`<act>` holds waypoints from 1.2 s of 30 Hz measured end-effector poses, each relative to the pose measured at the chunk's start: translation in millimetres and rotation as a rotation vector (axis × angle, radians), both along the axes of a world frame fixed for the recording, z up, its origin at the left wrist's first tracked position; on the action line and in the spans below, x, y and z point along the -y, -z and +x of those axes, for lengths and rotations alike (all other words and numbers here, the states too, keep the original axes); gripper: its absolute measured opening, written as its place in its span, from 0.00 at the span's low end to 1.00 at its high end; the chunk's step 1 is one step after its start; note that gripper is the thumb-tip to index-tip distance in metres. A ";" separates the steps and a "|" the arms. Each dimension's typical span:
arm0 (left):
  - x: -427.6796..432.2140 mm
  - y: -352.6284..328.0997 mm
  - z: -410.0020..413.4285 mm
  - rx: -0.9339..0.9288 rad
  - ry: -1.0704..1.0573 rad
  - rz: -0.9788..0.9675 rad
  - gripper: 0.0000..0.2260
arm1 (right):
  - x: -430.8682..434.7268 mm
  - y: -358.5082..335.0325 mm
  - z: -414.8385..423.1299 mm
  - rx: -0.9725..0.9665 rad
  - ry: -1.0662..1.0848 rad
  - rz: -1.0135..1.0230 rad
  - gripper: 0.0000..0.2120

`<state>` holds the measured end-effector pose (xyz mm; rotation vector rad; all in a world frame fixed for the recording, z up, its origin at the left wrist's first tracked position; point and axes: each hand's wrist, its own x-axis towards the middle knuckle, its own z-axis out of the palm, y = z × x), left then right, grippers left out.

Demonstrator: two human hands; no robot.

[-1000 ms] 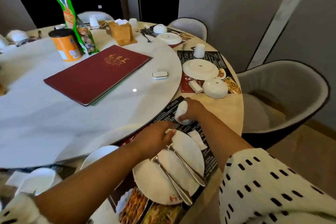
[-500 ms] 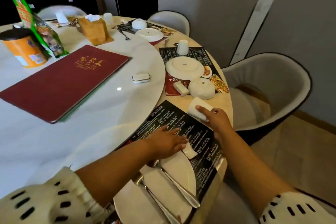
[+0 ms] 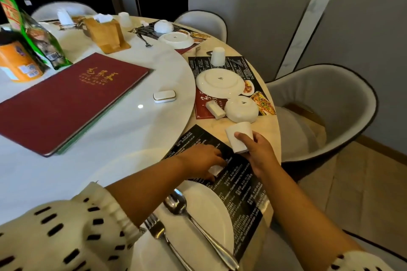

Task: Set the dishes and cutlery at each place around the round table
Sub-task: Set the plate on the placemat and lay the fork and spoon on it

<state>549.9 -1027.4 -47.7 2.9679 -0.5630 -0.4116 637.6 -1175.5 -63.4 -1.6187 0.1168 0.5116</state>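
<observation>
My right hand (image 3: 256,153) grips a small white cup (image 3: 239,138), tilted, above the upper right corner of the black placemat (image 3: 240,185). My left hand (image 3: 201,161) lies on that placemat with its fingers over a small white block (image 3: 215,170). Below the hands a white plate (image 3: 198,222) carries a spoon (image 3: 182,207) and a fork (image 3: 157,229). The place beyond has an upturned plate (image 3: 219,82), an upturned bowl (image 3: 241,109), a white cup (image 3: 218,56) and a white rest (image 3: 214,109).
A white turntable (image 3: 110,130) holds a red menu (image 3: 63,99), a small white dish (image 3: 164,95), an orange can (image 3: 18,60), a green bag (image 3: 33,28) and a wooden napkin holder (image 3: 105,34). Grey chairs (image 3: 326,112) stand to the right. A further place setting (image 3: 174,38) lies beyond.
My right hand lifted the white cup off the placemat and carried it right, toward the table edge. My left hand slid from the plate up onto the placemat, over the white block.
</observation>
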 end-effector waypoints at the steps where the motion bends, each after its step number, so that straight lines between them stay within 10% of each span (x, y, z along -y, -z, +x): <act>1: 1.4 0.5 2.4 -0.011 0.008 0.014 0.23 | 0.8 0.3 0.7 0.001 0.002 -0.001 0.32; 5: 4.7 -1.1 6.4 -0.023 -0.072 -0.054 0.20 | 6.0 1.4 1.6 -0.008 -0.006 0.030 0.30; 13: -9.2 -3.2 -9.8 0.123 -0.740 -0.926 0.18 | 7.6 -4.2 -5.0 0.096 0.011 0.021 0.30; 27: -22.8 6.0 -34.9 0.001 -0.755 -0.197 0.18 | -30.3 -2.0 -12.6 0.247 -0.038 -0.059 0.34; 36: -7.9 1.6 -19.0 -0.032 -0.595 -0.128 0.19 | -53.2 -3.4 -13.0 0.373 -0.102 -0.130 0.36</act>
